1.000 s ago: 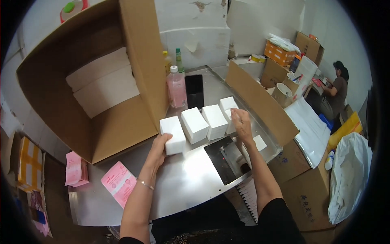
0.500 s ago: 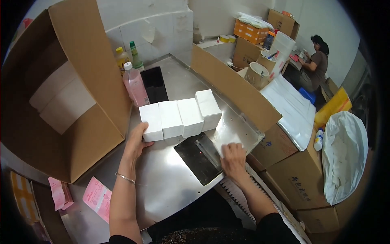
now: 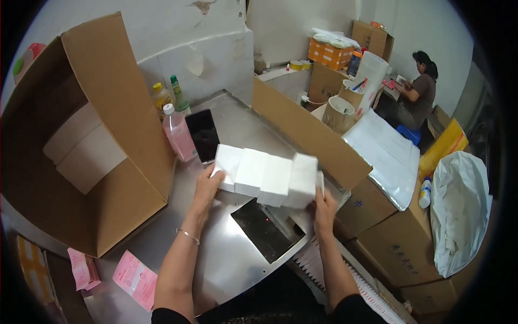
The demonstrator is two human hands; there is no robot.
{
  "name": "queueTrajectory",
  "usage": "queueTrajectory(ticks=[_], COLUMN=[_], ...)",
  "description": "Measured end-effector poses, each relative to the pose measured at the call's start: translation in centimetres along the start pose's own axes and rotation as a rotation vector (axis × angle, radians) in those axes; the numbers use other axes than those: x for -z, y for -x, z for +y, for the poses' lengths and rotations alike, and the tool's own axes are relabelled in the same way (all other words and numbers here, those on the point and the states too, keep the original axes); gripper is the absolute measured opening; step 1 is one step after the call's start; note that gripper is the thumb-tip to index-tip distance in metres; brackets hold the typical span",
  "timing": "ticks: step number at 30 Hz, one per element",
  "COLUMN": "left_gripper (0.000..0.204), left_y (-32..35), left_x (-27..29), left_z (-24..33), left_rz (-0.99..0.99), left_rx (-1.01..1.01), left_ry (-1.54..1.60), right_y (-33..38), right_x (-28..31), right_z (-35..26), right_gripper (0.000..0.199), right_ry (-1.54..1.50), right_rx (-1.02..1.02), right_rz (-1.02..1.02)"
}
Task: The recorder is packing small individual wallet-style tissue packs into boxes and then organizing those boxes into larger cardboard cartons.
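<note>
4 white blocks in 1 row, pinned end to end between the fingers of 2 hands! Left hand clasps the left end, right hand presses in at the right, slightly blurred. Just beyond the left fingers, a black phone and pink bottle; nearer the body, between both hands, a dark panel.

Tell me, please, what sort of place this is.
Probably a small packing workshop: there are a large, open brown cardboard box, a row of white rectangular blocks, and stacked brown cardboard cartons on the right.
</note>
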State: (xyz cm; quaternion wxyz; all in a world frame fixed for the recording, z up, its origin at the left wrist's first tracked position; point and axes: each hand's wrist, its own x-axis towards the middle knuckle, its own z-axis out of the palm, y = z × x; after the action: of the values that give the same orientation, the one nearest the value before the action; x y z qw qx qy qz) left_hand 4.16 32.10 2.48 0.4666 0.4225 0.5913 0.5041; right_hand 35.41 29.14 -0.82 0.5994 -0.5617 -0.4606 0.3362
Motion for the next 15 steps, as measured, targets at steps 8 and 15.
queueTrajectory(ticks=[8,15], left_gripper=[0.066,0.053], left_y=[-9.3,8.7], left_x=[-9.6,-2.2], left_z=[-2.9,0.0], left_rz=[0.206,-0.307], left_rx=[-0.369,-0.21], left_ry=[-0.023,-0.25], right_y=[6.4,2.8], right_x=[3.2,9.5], right_z=[0.6,-6.5], right_gripper=[0.031,0.02], right_ry=[-0.162,0.277], right_rx=[0.004,0.509], right_rz=[0.11,0.326])
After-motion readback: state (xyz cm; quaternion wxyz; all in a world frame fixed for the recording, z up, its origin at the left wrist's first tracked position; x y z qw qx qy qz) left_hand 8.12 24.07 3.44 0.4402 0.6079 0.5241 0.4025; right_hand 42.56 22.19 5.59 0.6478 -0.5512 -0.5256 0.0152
